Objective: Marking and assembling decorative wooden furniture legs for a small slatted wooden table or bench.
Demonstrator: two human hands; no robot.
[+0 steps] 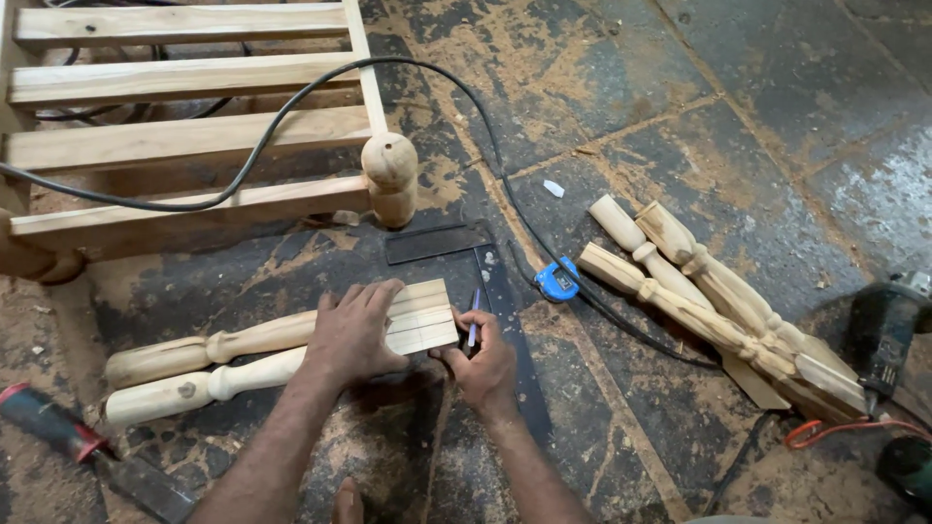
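The right hand [485, 364] pinches a slim blue pen [473, 325] upright, its tip at the squared ends of two pale turned wooden legs [243, 359] lying side by side on the sawdust-strewn stone floor [602, 68]. The left hand [351, 332] lies flat and spread on those legs, gripping nothing. A dark steel square [490, 291] lies against the ends. To mark well, press both legs hard so the ends stay flush to the blade, and keep the pen steep. Beyond lie a blue tape measure [556, 281], three more turned legs [718, 301] and a slatted wooden frame [184, 126]
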